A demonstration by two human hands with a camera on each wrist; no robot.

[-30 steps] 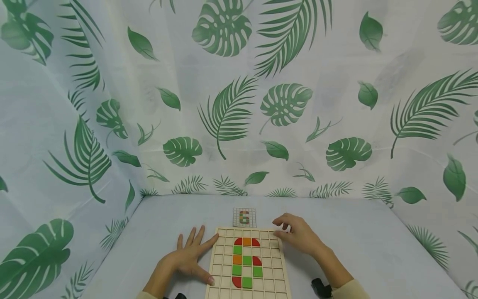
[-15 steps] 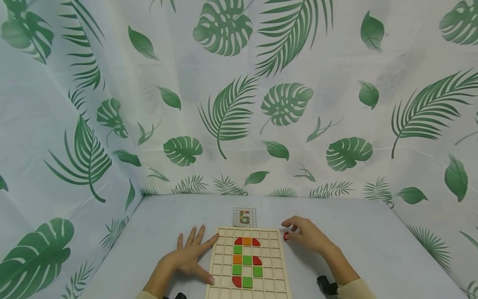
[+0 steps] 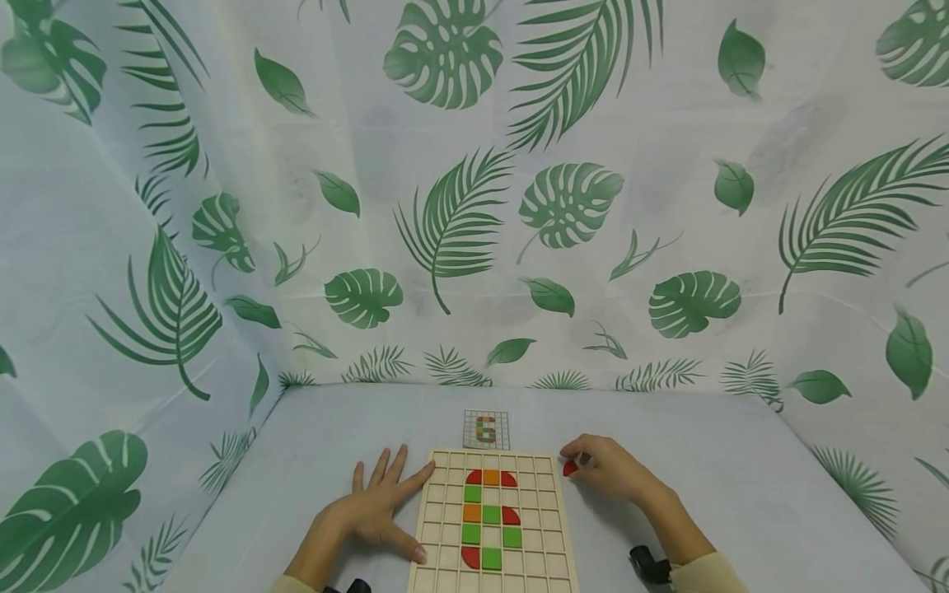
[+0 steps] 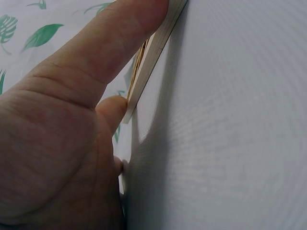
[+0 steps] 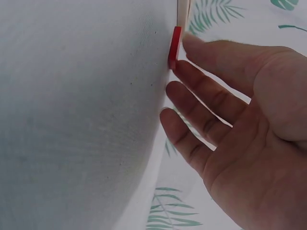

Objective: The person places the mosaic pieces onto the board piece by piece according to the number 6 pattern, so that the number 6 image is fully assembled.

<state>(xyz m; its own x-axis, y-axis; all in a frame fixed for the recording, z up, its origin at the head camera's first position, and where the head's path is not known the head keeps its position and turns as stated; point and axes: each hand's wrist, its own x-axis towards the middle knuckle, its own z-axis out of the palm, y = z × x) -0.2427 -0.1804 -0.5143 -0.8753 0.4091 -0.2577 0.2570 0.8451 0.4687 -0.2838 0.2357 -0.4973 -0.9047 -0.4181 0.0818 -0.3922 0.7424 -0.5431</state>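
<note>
A wooden grid board (image 3: 544,543) lies on the table, its lower end cut off in the head view. Red, orange and green tiles (image 3: 491,515) fill some of its cells, the red ones with a rounded corner. My left hand (image 3: 378,506) is spread at the board's left side, with thumb and index fingertip touching its edge. Just off the board's upper right corner, my right hand (image 3: 611,471) pinches a red rounded tile (image 3: 569,468) at the fingertips. In the right wrist view that red tile (image 5: 175,48) stands edge-on by the thumb tip, close to the tabletop.
Behind the board lies a small card (image 3: 486,429) printed with a grid and a coloured figure like a 6. A pale cloth (image 3: 712,461) covers the table. Leaf-patterned curtains (image 3: 474,206) rise at the back and sides.
My right hand has shifted right, off the board's corner, and the red tile has come into sight at its fingertips. The left hand and the tiles on the board stay put.
</note>
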